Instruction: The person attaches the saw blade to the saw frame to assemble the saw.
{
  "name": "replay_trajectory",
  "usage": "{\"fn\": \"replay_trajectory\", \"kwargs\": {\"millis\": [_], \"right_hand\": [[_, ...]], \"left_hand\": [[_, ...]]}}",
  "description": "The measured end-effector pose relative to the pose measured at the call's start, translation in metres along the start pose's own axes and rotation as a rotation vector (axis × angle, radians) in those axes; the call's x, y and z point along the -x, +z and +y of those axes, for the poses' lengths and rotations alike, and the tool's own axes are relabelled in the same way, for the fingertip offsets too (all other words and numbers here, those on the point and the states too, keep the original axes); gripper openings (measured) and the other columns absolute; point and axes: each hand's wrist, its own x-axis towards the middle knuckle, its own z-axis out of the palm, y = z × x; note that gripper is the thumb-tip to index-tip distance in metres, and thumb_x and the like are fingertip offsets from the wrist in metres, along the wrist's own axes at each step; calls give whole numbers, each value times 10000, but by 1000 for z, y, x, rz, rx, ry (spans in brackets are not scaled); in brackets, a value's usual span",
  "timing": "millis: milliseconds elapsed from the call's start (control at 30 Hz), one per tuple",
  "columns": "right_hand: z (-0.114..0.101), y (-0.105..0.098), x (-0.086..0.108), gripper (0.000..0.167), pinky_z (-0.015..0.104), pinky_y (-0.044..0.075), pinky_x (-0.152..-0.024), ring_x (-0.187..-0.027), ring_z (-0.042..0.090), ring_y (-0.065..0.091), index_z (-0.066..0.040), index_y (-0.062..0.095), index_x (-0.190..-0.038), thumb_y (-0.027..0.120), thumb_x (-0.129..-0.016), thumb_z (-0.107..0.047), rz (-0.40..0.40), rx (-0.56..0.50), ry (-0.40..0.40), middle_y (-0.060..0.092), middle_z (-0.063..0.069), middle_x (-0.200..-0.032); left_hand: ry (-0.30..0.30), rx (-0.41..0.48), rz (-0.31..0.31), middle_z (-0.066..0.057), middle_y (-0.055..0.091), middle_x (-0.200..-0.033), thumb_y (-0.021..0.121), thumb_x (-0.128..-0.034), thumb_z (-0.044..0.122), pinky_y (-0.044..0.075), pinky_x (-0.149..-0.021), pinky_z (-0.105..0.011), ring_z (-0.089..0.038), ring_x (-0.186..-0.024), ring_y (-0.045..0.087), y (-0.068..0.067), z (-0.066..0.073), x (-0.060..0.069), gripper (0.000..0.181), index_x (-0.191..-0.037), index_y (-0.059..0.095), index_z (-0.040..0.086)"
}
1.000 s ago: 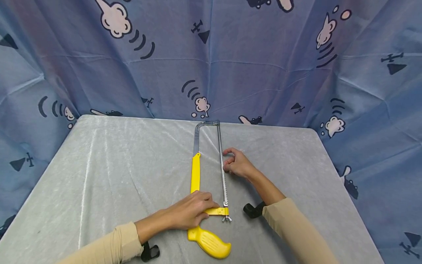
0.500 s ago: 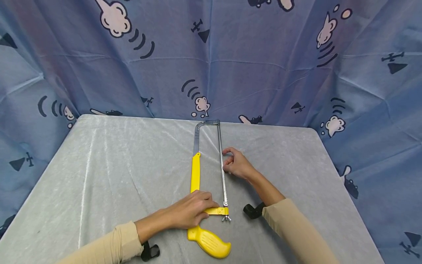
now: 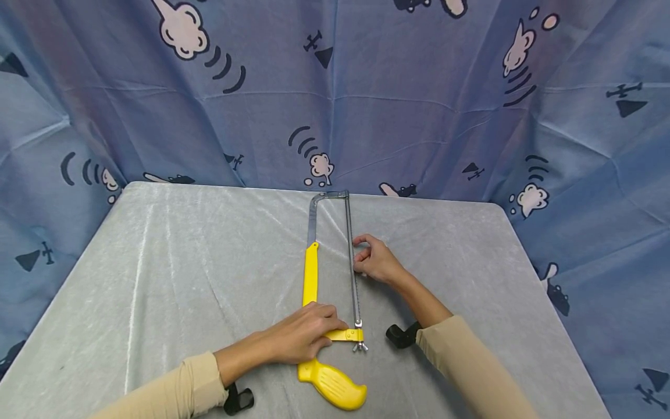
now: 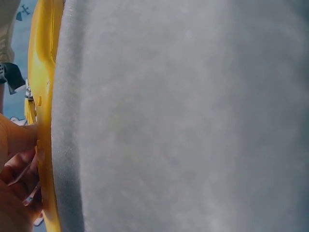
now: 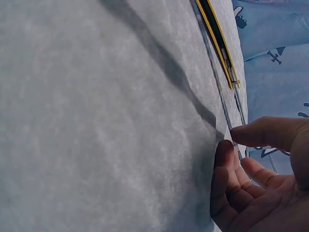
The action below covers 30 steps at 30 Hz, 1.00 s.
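Observation:
A hacksaw (image 3: 310,273) with a yellow frame lies on the grey cloth, its curved handle (image 3: 339,387) toward me. My left hand (image 3: 302,334) grips the yellow frame just above the handle, fingers over the short arm that leads to the wing nut (image 3: 360,347). In the left wrist view the thumb and fingers of this hand (image 4: 17,174) lie against the yellow frame (image 4: 43,43). With its fingertips, my right hand (image 3: 381,262) pinches the blade (image 3: 351,238) around its middle. The right wrist view shows the thumb (image 5: 256,133) at the thin blade (image 5: 218,87).
The table (image 3: 209,250) is covered with a wrinkled grey cloth. Behind it and at both sides hangs a blue patterned curtain (image 3: 392,116). Black wrist mounts (image 3: 402,334) sit below both sleeves.

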Motion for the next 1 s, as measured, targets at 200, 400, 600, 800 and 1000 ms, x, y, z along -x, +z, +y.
{"fn": "replay_trajectory", "kwargs": {"millis": [200,400,600,800,1000], "right_hand": [[-1,1,2,507,273,465,-575,-630,151,548,34,513,-1306,651,-819,63,12,15,1,630,109,-852],[-1,1,3,497,264,461,-571,-624,144,542,42,517,-1291,645,-811,62,20,14,-1,631,113,-845],[2,1,9,460,273,449,-574,-620,143,540,48,533,-1265,643,-821,12,50,47,-58,631,114,-837],[6,4,23,429,288,454,-589,-648,154,540,30,562,-1253,632,-836,-37,72,124,-159,611,100,-875],[6,4,43,400,280,468,-642,-746,162,574,5,600,-1262,657,-871,-60,51,207,-322,633,102,-978]], "left_hand": [[-3,6,-1,74,538,-895,699,-837,39,409,-848,-235,-45,-834,484,0,0,0,372,-1197,708,131],[12,-4,18,69,541,-890,704,-824,32,417,-839,-245,-51,-830,489,0,0,1,370,-1181,712,129],[8,-8,15,68,540,-891,699,-822,27,414,-855,-243,-55,-835,492,-1,1,1,377,-1184,711,130],[9,-7,16,70,543,-898,697,-823,27,410,-847,-236,-52,-842,496,-1,1,1,374,-1181,711,133],[9,-13,16,72,543,-900,701,-819,24,410,-852,-237,-55,-849,502,0,0,1,379,-1179,712,139]]}}
